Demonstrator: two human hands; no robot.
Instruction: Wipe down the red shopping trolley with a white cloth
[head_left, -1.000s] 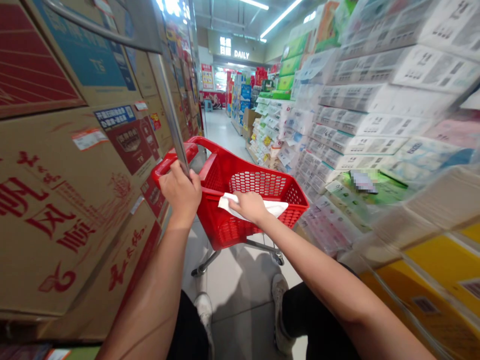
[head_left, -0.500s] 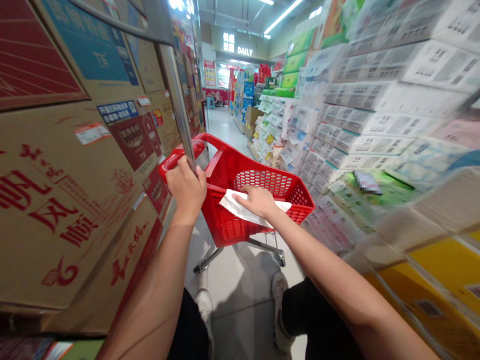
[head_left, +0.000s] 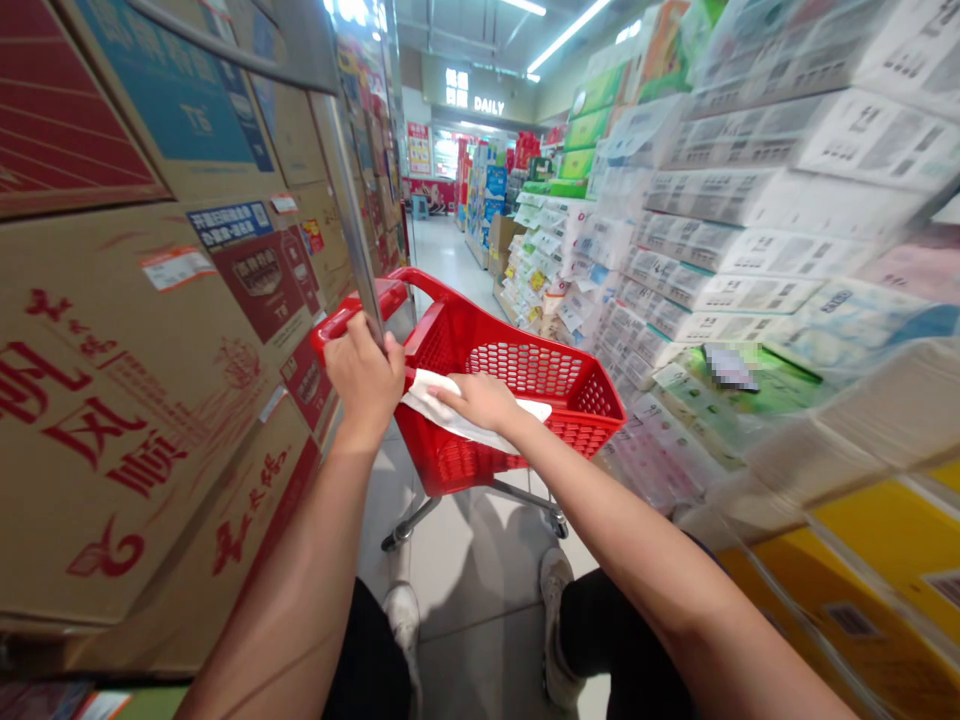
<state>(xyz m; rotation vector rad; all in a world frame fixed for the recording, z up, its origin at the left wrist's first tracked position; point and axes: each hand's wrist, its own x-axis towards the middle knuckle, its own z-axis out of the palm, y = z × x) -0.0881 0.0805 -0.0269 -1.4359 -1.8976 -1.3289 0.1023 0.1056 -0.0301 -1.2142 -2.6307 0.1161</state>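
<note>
A red plastic shopping cart (head_left: 592, 385) stands in front of me in the aisle, its basket walls pierced with holes. My left hand (head_left: 365, 375) is closed round the cart's red handle at the left, next to an upright metal pole (head_left: 347, 190). A white cloth (head_left: 426, 398) drapes along the near top rim of the basket. My right hand (head_left: 484, 402) holds this cloth against the rim, thumb towards the left; its fingertips are partly hidden. What lies on the basket floor I cannot make out.
Stacked cardboard cartons (head_left: 97, 400) wall the left side. Piled tissue packs (head_left: 742, 240) and yellow packages (head_left: 885, 520) line the right. A tiled floor (head_left: 450, 250) runs ahead between shelves. My shoes (head_left: 556, 600) are just behind the cart's wheels.
My right hand has slid left along the near rim with the white cloth, closer to my left hand. The left hand keeps its grip on the handle.
</note>
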